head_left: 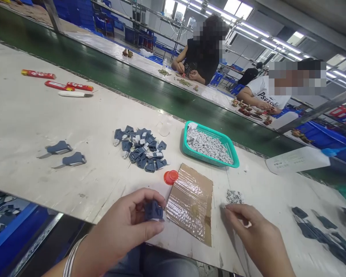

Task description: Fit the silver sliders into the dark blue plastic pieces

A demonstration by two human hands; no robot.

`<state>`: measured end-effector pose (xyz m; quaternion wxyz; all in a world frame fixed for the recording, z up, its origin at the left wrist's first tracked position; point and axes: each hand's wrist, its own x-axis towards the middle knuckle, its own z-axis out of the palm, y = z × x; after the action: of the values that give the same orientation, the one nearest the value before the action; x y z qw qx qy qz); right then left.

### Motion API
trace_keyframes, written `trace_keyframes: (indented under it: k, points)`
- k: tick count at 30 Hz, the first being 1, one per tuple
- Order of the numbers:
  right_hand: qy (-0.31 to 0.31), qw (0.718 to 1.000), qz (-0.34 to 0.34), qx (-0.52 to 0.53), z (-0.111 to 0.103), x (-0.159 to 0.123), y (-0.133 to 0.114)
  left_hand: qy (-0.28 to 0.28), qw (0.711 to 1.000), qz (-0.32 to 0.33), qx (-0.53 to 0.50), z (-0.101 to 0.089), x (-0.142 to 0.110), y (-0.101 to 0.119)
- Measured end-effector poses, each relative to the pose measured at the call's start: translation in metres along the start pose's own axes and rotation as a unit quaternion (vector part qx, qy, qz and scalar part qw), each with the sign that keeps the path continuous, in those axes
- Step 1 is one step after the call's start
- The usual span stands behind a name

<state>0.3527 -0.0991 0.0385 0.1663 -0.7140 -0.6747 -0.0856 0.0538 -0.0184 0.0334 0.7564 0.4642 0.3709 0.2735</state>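
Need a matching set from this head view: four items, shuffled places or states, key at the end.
Column 1
1. Teal perforated plastic basket
2. Small round red plastic cup
3. Flat brown cardboard sheet
4. Bare left hand

Column 2
A. At the cardboard sheet's left edge, near its far corner
B. Holding a small dark blue piece
C. Filled with small grey-and-white bits
D. Lying between the left hand and the right hand

Pairs: 1-C, 2-A, 3-D, 4-B

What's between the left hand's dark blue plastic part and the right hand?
Head view: a flat brown cardboard sheet with a shiny clear covering lies between the dark blue plastic part and the right hand.
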Motion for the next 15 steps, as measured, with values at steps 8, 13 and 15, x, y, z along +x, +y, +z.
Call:
trace_keyframes:
  k: [8, 13, 15]
  points:
    - [-0.058, 0.989, -0.033, 0.135, -0.003, 0.004, -0.047, -0.033, 0.999, 0.016, -0.018, 0.009, -0.010, -0.012]
    - [-0.045, 0.981, -0.159, 0.103, 0.005, 0.008, -0.060, -0.038, 0.999, 0.000, 0.006, 0.011, -0.013, -0.014]
    - [-0.049, 0.977, -0.194, 0.068, 0.009, 0.010, -0.063, -0.031, 0.999, -0.010, 0.044, 0.012, -0.014, -0.014]
